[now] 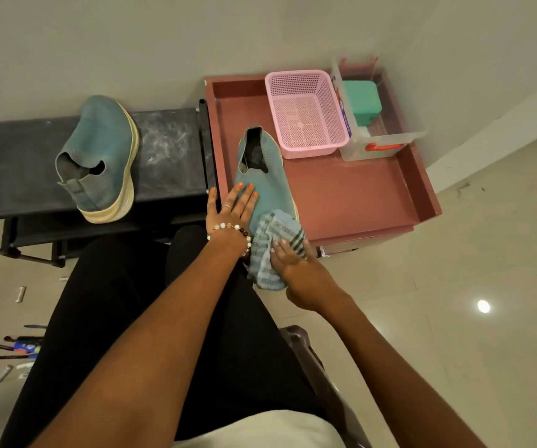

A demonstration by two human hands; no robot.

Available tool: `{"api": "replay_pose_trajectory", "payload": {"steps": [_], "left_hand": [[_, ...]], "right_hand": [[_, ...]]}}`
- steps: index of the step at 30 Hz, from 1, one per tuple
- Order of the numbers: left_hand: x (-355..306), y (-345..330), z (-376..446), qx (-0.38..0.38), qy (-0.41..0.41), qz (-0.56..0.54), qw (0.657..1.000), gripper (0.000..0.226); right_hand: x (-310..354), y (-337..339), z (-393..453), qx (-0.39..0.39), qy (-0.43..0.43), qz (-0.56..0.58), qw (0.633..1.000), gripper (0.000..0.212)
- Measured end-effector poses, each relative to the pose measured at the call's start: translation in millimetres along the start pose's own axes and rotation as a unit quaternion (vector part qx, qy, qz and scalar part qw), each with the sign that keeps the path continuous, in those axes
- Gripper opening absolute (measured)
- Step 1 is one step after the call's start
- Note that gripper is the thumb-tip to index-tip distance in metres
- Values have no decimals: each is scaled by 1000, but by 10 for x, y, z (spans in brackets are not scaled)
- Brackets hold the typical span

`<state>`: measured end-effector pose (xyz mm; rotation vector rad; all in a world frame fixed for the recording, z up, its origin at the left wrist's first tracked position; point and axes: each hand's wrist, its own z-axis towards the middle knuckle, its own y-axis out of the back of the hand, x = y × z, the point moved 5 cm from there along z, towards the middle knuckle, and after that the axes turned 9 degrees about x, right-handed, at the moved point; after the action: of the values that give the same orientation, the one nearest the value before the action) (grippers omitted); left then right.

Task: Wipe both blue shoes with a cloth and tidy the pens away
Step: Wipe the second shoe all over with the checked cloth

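One blue shoe (268, 176) lies in the reddish tray (357, 195) with its toe toward me. My left hand (231, 205) rests flat on the shoe's left side, fingers straight. My right hand (296, 263) presses a striped blue-grey cloth (270, 240) against the shoe's toe. The second blue shoe (102, 156) lies on its side on the black bench (14, 163) to the left. Several pens (11, 347) lie scattered on the floor at the lower left.
A pink plastic basket (306, 114) and a clear box (380, 137) holding a green container (362, 101) stand at the back of the tray. A wall runs behind. My black-clad legs fill the foreground, with tiled floor to the right.
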<state>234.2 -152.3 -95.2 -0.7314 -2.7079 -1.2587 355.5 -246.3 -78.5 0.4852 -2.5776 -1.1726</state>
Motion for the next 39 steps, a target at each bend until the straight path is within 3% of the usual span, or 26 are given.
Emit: {"api": "replay_pose_trajectory", "payload": {"steps": [4,9,16,19,23,28,35,39], "left_hand": [[2,-35,29,1,4,5,1000,103],[4,-55,68,1,1,-4,1000,110],[3,-19,16,-7,-7,-9,1000,89],[-1,-12,28,5,1,-4,1000,102],[2,-18,16,1,1,4,1000,99],[9,-12,17,9,-5,2,1000,111],[5,-23,19,-5,-7,-22,1000,84],[8,-9,13,6,-12,-29,1000,101]], "right_hand": [[10,109,265,-11,-49,-55,997,58],[13,220,585,22,-124,-42,991,66],[29,90,102,59,-1,25,998,69],[34,65,15,39,-32,-27,998,64],[25,180,319,6,-77,-74,994,59],[-89,294,576,8,-105,-40,994,64],[73,90,131,13,-71,12,997,62],[60,73,56,13,-83,11,996,61]]}}
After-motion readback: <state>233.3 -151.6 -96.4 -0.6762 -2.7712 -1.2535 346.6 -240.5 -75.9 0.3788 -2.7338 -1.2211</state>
